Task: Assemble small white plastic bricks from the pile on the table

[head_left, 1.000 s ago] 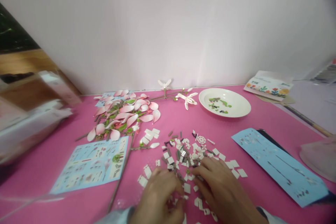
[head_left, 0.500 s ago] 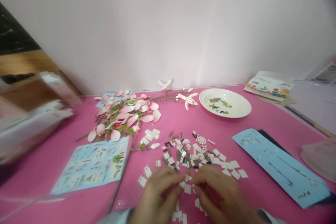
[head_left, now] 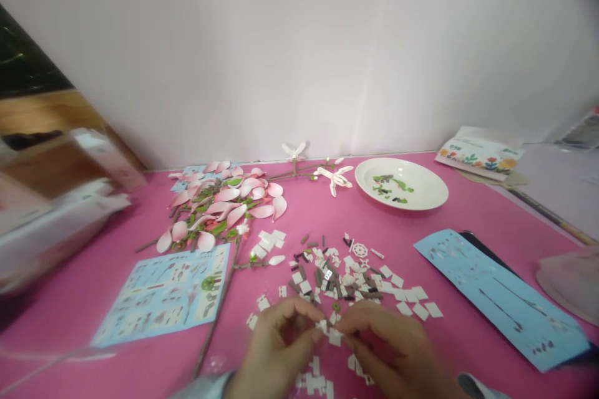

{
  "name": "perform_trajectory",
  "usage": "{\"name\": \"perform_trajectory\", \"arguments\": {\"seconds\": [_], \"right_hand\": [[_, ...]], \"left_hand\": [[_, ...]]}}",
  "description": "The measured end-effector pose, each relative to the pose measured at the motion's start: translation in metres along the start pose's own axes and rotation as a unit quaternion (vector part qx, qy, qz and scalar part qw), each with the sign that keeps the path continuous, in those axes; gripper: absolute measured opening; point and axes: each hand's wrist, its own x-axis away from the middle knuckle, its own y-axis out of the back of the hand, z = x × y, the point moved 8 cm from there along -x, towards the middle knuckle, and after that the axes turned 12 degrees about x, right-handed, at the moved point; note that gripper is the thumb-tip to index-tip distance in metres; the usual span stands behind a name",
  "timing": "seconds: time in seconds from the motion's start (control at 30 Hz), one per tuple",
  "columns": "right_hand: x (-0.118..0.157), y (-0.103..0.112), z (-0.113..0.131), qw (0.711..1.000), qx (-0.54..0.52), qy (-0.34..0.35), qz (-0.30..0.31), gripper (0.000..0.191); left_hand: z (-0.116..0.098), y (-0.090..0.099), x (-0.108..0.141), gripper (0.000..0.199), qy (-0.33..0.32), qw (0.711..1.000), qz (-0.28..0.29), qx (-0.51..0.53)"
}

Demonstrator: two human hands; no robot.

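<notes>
The left hand (head_left: 281,346) has its thumb and finger pinched on a small white bit (head_left: 322,326), just over the pink table (head_left: 309,212). The right hand (head_left: 393,340) is close by, with its thumb and finger bent in toward the same spot. It is a bit blurry there, so I cannot tell if the right hand grips anything. A messy pile (head_left: 346,277) of white, brown and black bits lies just past the fingers, and more white bits lie below, between the hands. A long branch (head_left: 216,318) lies to the left, next to a blue sheet (head_left: 159,293). Pink petals (head_left: 229,206) are heaped behind that sheet. A white plate (head_left: 433,190) with green bits (head_left: 402,185) in it sits near the wall (head_left: 299,50). Another blue page (head_left: 496,299) lies on the right, partly on top of a black thing (head_left: 475,242)
</notes>
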Motion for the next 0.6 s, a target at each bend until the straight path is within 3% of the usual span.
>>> {"name": "perform_trajectory", "arguments": {"seconds": [0.23, 0.37, 0.5, 0.6], "right_hand": [[-0.005, 0.0, 0.0, 0.999, -0.026, -0.005, 0.018, 0.015], [-0.004, -0.003, -0.007, 0.997, -0.045, -0.049, 0.035, 0.014], [0.001, -0.009, -0.016, 0.989, -0.069, -0.115, 0.056, 0.012], [0.002, -0.009, -0.016, 0.989, -0.074, -0.119, 0.055, 0.011]], "left_hand": [[0.004, -0.002, 0.002, 0.021, -0.03, 0.998, 0.048, 0.031], [0.007, -0.001, 0.004, 0.018, -0.036, 0.997, 0.059, 0.018], [-0.002, -0.002, 0.004, 0.01, -0.072, 0.995, 0.064, -0.018], [-0.011, -0.005, 0.005, 0.005, -0.108, 0.99, 0.074, -0.046]]}}
